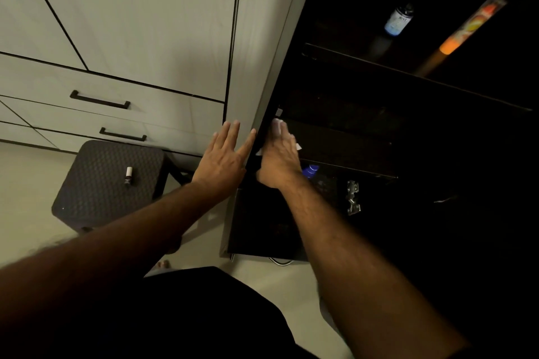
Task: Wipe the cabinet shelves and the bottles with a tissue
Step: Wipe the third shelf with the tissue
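White tissue sits under right hand, centre frame, on a dark cabinet shelf. Fingers lie flat on top, pressing the tissue down rather than pinching it; looks like a wiping stroke along the shelf's left end.

Left hand flat vs. pale cabinet door, fingers straight and spread, holding nothing. Prob. bracing the door open so it won't swing into the working arm.

Bottles: blue-label bottle upright on upper shelf, upper right, beside an orange tube leaning w/ it. Too dark to say if wiped.

Small bottle lies on woven dark stool, lower left, well apart from cabinet. Likely parked there to clear the shelf for wiping.

Metal hinge lower down inside.
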`<state>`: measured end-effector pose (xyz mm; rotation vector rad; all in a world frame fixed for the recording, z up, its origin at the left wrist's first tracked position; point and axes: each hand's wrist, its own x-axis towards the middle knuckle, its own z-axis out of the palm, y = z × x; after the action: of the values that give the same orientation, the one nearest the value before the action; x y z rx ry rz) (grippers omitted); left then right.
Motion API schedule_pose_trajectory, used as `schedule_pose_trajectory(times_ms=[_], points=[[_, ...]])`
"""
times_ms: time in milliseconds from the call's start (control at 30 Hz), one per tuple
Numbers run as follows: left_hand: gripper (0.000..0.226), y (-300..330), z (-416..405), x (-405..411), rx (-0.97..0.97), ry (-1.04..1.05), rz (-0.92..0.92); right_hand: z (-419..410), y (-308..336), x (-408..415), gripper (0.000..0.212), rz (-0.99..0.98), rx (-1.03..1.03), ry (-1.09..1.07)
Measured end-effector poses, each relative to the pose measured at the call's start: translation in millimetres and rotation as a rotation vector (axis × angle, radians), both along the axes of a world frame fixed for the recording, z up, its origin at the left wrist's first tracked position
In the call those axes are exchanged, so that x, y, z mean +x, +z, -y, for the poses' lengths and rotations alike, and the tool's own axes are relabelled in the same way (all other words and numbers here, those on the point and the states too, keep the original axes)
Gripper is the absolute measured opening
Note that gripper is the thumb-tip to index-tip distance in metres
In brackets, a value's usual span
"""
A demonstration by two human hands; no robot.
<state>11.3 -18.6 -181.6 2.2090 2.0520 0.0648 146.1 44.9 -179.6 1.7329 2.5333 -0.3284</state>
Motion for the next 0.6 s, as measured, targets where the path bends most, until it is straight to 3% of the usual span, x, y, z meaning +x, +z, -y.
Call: schedule_pose_trajectory(times_ms=[200,333,433,600], points=[[0.091,-2,1,-2,0.003,-0.003,0.011,1,3,44,0.11,0.025,0.005,0.171],[0.089,-1,3,-3,-0.004,-0.002,0.043,-10,3,52,0.107,0.064,0.007,0.042],[0.088,-4,4,-1,0.012,-0.001,0.049,4,-4,25,0.119,-0.004,0.048,-0.041],[0.09,-4,5,1,0.007,0.0,0.079,20,-5,37,0.108,0.014,0.048,0.143]])
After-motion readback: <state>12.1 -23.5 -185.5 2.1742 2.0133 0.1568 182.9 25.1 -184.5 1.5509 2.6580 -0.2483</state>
